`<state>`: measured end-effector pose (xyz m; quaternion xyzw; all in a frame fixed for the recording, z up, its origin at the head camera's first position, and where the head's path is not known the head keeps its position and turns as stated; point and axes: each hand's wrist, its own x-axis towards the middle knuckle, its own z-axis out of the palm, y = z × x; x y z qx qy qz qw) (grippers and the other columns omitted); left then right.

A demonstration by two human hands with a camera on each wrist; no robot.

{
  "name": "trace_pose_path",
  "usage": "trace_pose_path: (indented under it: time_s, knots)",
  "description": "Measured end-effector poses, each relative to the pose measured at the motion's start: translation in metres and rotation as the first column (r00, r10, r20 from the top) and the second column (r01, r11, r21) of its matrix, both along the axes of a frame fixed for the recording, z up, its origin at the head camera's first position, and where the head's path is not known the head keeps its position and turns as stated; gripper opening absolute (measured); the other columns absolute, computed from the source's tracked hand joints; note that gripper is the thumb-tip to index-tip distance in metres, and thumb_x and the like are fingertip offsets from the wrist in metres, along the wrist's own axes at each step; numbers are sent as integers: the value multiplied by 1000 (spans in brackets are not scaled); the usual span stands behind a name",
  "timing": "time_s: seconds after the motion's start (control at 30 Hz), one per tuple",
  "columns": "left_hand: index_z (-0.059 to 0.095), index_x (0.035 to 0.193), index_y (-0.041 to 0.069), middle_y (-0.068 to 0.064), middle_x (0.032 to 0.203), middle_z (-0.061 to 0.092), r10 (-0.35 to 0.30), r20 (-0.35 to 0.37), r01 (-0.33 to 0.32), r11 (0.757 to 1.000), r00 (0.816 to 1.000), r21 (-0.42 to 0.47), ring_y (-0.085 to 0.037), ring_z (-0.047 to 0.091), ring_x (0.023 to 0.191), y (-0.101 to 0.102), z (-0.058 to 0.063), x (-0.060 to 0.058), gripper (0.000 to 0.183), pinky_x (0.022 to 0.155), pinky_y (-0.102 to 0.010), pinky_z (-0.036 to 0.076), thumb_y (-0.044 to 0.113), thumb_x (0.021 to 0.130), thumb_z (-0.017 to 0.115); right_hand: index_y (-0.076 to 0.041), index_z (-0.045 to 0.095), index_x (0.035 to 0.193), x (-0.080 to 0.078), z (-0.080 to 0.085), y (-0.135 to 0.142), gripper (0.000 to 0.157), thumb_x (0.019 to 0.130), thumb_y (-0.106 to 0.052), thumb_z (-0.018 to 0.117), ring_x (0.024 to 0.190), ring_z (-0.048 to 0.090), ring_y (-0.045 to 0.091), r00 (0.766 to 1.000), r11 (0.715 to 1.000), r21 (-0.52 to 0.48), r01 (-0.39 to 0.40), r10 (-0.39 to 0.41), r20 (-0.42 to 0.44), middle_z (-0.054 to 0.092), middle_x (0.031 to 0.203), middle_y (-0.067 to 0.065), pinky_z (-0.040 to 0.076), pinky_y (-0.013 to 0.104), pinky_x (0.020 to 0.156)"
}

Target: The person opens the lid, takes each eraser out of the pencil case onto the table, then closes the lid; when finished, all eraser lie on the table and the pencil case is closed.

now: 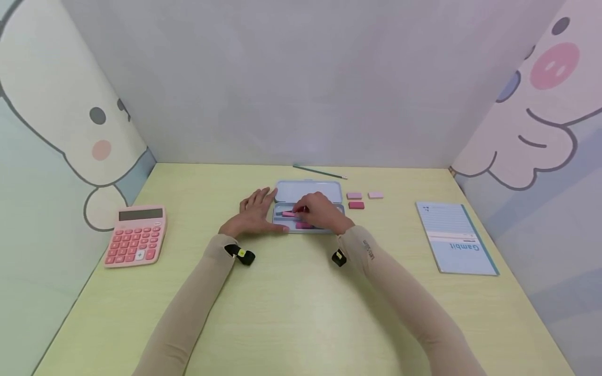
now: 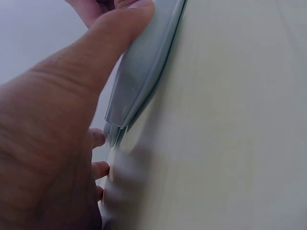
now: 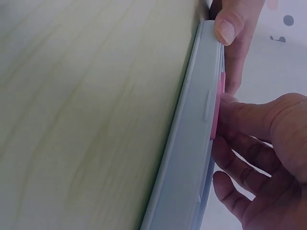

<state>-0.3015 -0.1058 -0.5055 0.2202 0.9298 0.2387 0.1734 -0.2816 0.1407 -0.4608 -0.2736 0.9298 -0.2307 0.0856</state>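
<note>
An open pale blue pencil case point(image 1: 333, 228) lies on the table, its lid point(image 1: 308, 192) folded back toward the wall. My left hand point(image 1: 254, 215) rests at its left end, fingers spread on the table and thumb on the front corner. Over the case, my right hand point(image 1: 322, 211) has its fingertips down inside and pinches a pink eraser point(image 3: 217, 112). Beside these fingertips lies a light pink eraser point(image 1: 289, 214), and a darker pink one point(image 1: 303, 225) sits in the front compartment. The right hand hides part of the inside.
Right of the lid lie two light pink erasers point(image 1: 354, 196) point(image 1: 375, 195) and a dark pink eraser point(image 1: 356, 205). Behind it is a pencil point(image 1: 320, 172). A pink calculator point(image 1: 136, 236) stands far left, a Gambit notebook point(image 1: 455, 238) far right. Walls enclose the back and sides.
</note>
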Motion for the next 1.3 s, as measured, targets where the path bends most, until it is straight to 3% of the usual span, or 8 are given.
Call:
trace_pose_path:
  time_s: [0.3,0.57,0.97,1.3]
  knots:
    - [2,175,23,-11,184,-2,11,8,-11,999,1000,31,-38,-8,170,0,-2,2,142,132,-68,-3,92,73,71,-5,83,118,0,0,-4,21,101,-6,71,108,75,24,1000,999,25,24,-24,-4,83,115,9,60,42,105]
    - [2,175,22,-12,183,-1,0,-2,0,1000,1000,8,-40,-5,170,0,3,2,134,132,-69,1,81,80,75,-6,82,115,1,3,10,22,100,-2,66,94,68,22,994,994,-37,102,-103,-24,81,109,8,61,40,97]
    - [3,175,20,-14,183,-2,-9,-16,10,1000,1000,25,-42,-6,169,0,-1,2,136,131,-70,0,83,79,74,-3,82,106,5,8,66,24,98,2,59,90,69,26,976,978,-106,177,-188,-107,80,102,13,59,45,88]
    - [0,175,22,-12,184,-3,-7,-13,7,1000,1000,1,-39,-7,170,1,0,2,134,132,-68,1,81,80,75,-1,80,105,14,11,123,23,95,4,60,87,63,29,948,952,-92,292,-300,-106,79,103,15,51,41,83]
